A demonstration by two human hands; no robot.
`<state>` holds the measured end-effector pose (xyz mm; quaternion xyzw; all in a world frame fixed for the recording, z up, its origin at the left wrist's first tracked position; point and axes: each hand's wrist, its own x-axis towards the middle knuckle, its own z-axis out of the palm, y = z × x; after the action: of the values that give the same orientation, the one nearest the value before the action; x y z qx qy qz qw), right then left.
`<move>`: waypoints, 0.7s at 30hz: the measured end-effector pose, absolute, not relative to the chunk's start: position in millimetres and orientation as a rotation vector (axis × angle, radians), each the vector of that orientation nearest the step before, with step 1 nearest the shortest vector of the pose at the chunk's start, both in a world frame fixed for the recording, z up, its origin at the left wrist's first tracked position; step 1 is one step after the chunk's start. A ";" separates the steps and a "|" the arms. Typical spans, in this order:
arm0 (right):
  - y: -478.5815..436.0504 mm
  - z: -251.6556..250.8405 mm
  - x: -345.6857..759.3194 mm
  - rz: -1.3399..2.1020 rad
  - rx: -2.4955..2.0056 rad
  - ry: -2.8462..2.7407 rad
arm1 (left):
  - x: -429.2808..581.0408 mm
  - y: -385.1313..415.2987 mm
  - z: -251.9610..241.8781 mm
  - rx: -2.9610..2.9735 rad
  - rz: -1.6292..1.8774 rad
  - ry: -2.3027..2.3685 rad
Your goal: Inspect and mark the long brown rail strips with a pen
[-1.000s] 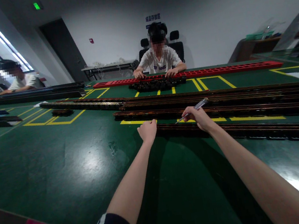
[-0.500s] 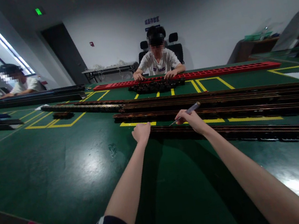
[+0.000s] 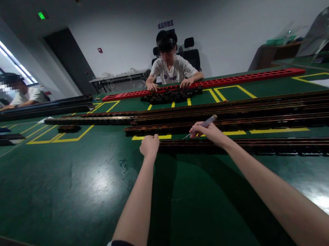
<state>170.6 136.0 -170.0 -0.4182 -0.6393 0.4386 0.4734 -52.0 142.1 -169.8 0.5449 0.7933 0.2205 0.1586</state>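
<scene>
My left hand (image 3: 149,145) is curled into a fist at the left end of the nearest long dark rail (image 3: 267,146) on the green table (image 3: 67,186); whether it grips the rail end is hidden. My right hand (image 3: 208,132) pinches a slim clear-handled screwdriver (image 3: 202,125), its tip pointing left and down toward the same rail. Both arms reach forward from the bottom of the view.
More long dark rails (image 3: 245,113) lie parallel behind the nearest one. Beyond them a long red rack (image 3: 239,79) and a heap of small black parts (image 3: 172,94) lie before a seated person (image 3: 172,68). Other people sit far left and right. Yellow lines mark the table.
Both hands have shifted a little to the left along the near rail, and the screwdriver has tilted lower. The view has drifted slightly.
</scene>
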 end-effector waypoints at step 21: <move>135.9 -171.8 193.8 1.069 -1.069 -1.467 | 9.6 120.0 -196.0 2.626 0.693 1.957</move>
<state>193.8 135.9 -171.8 -0.4410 -0.6052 0.4409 0.4949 9.6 120.0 -196.0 0.7802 0.5816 0.2060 -0.1028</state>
